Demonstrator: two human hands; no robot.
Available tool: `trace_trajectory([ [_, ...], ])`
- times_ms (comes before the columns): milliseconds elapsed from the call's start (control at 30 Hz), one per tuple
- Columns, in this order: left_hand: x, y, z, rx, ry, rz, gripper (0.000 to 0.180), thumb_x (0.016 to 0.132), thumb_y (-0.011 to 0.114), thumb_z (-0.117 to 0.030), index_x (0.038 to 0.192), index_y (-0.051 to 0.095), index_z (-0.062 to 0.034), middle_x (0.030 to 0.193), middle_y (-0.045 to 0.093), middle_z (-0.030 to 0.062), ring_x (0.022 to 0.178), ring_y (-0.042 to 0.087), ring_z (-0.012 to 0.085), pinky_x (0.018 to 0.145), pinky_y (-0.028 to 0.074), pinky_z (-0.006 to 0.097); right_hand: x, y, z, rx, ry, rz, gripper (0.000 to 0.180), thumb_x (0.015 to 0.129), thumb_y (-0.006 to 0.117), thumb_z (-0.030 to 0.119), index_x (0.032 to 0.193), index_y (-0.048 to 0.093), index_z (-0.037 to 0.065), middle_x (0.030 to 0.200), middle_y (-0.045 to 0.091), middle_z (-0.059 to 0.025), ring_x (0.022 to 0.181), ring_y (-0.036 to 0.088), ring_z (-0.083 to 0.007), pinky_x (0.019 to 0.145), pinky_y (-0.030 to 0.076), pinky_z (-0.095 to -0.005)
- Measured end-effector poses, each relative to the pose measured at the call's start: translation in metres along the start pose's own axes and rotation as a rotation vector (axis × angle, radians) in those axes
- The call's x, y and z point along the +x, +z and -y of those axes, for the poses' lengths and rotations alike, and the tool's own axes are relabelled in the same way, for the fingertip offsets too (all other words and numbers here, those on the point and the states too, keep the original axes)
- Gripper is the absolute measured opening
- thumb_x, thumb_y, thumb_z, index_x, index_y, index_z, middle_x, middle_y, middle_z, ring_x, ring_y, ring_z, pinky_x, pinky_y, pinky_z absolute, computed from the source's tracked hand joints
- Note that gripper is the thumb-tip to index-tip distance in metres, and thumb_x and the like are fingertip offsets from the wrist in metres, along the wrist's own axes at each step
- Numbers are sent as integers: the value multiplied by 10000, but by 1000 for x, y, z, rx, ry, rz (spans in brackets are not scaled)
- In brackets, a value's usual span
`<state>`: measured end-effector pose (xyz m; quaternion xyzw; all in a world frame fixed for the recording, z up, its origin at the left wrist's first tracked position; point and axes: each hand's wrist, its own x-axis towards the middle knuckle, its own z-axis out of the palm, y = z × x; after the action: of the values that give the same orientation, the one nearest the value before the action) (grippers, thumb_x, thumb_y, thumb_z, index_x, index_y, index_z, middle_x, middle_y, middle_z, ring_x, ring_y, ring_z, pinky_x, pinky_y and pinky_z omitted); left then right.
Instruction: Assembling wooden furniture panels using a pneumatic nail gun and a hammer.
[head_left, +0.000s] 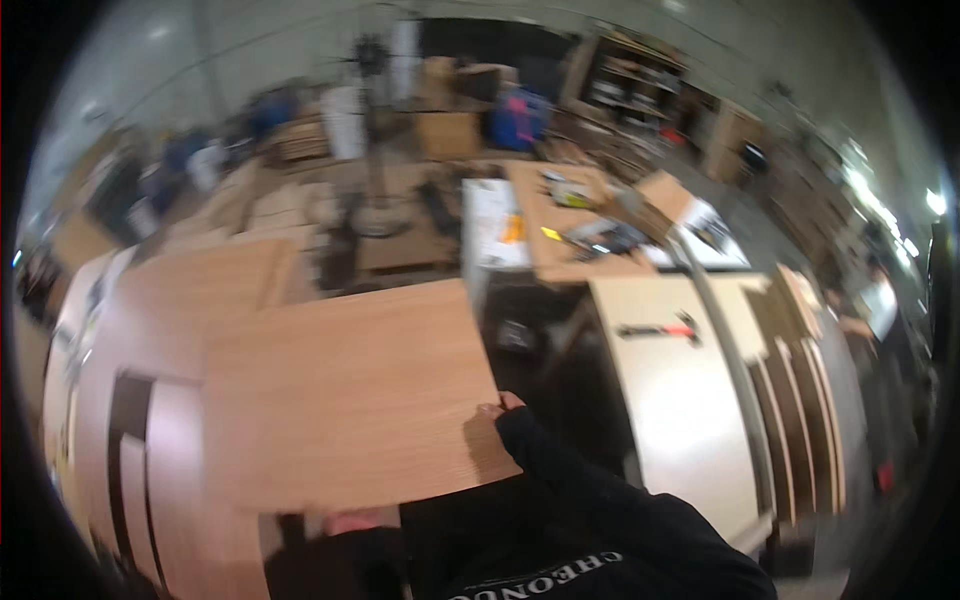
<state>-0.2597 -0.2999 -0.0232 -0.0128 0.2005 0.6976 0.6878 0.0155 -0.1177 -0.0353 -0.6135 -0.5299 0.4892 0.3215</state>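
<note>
A large light wood-grain panel (350, 390) lies tilted across the view in front of me, its near edge close to my body. My right hand (503, 403) is closed on its right edge, with the thumb side showing and the other fingers hidden by the board. At the near edge, my left hand (355, 521) shows as a small patch below the panel. Its fingers are hidden under the board, and it appears to hold that edge. The panel overlaps the wood-grain boards (180, 440) on the left.
A hammer (660, 329) with a red and black handle lies on a pale board (680, 400) at the right. Upright panels (800, 430) stand beyond it. Farther back, a worktable (560, 240) carries tools. A person (875, 310) is at the far right. A stand (380, 215) rises behind.
</note>
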Motion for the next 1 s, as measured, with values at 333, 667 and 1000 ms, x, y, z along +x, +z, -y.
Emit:
trace_trajectory([
  [333,41,13,146,376,-799,38,442,866,430,-305,1230,381,-59,1179,483,98,1006,477,227,861,384,367,-169,-170,-49,156,62,-772,262,766,588,180,933,545,-17,756,580,-61,642,528,-108,580,453,-267],
  [667,80,71,286,826,-1159,86,439,836,525,-254,1207,416,-47,1129,526,93,876,546,209,739,469,339,-438,-168,-206,372,401,-1681,242,719,601,146,877,531,-23,720,558,-45,615,512,-116,557,433,-252],
  [1000,181,50,394,963,-1452,36,410,820,548,-324,1141,487,-78,882,615,68,573,555,157,540,475,295,-393,-152,-235,554,386,-1891,337,715,609,87,983,433,-17,898,530,-89,778,517,-143,694,443,-282],
])
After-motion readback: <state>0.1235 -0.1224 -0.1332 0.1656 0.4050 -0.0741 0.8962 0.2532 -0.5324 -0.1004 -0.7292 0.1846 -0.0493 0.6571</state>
